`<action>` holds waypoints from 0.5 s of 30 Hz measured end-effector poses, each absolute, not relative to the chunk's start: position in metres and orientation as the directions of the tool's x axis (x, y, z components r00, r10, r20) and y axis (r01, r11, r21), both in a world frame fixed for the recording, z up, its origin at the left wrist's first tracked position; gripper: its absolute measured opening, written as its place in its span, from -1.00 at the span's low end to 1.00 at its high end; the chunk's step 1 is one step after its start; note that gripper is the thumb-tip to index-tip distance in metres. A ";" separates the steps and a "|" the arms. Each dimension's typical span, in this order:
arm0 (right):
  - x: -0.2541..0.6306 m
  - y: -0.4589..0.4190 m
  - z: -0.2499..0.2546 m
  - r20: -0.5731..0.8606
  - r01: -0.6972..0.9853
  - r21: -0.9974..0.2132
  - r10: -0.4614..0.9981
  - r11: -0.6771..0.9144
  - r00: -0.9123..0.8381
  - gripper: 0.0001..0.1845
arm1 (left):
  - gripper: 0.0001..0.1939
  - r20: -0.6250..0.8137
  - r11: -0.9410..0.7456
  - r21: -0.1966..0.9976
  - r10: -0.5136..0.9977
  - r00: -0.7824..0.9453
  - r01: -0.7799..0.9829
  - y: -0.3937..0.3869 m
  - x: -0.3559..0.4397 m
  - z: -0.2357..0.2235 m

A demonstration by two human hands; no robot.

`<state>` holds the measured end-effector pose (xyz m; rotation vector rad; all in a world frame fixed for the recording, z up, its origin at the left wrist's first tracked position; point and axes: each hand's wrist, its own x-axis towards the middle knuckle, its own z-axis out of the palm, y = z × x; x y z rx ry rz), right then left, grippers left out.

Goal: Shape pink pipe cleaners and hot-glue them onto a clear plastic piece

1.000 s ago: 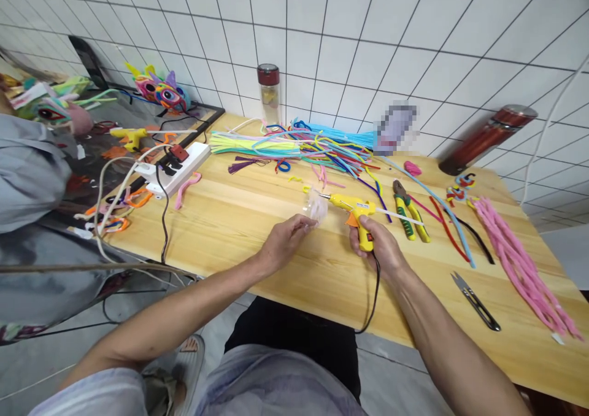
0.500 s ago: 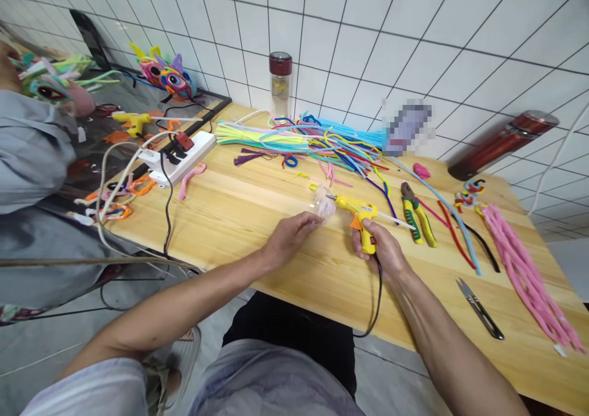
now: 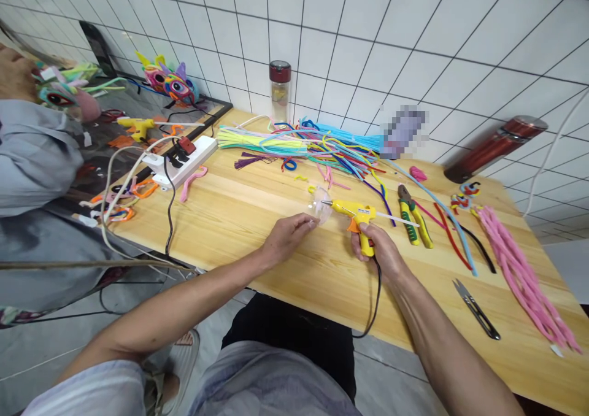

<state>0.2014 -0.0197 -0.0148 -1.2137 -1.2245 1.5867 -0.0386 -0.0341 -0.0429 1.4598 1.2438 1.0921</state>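
Observation:
My right hand [image 3: 378, 242] is wrapped round the handle of a yellow glue gun [image 3: 358, 212], thumb on its back and fingers near the orange trigger. A white glue stick [image 3: 396, 219] pokes out of its rear. My left hand [image 3: 289, 235] pinches the near edge of a clear, see-through plastic piece [image 3: 322, 208], rounded in outline. The metal nozzle points left at this piece and is at or very close to it; whether they touch I cannot tell. A small yellow bit [image 3: 311, 189] shows at the far side of the plastic.
Pipe cleaners [image 3: 294, 143] lie piled at the back beside a glass bottle [image 3: 280, 94]. Pliers [image 3: 409, 216], thread snips [image 3: 476, 308] and a pink bundle [image 3: 519, 275] are on the right. A power strip [image 3: 186, 164] stands left, near another person's sleeve [image 3: 37, 158].
The clear plastic piece has turned slightly in my left hand, and the nozzle has shifted a little left and down over it. The view has moved slightly.

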 end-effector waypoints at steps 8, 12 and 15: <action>0.199 -0.021 -0.010 -0.187 -0.100 -0.972 0.961 -0.211 -0.205 -0.60 | -0.70 0.067 -0.098 0.963 0.989 0.129 0.250 -0.032 -0.045 -0.040; 0.195 -0.021 -0.012 -0.204 -0.096 -0.969 0.956 -0.228 -0.212 -0.56 | -0.70 0.078 -0.112 0.961 0.987 0.139 0.252 -0.031 -0.045 -0.043; 0.193 -0.022 -0.013 -0.197 -0.075 -0.973 0.951 -0.220 -0.237 -0.55 | -0.70 0.090 -0.126 0.961 0.984 0.153 0.247 -0.031 -0.045 -0.045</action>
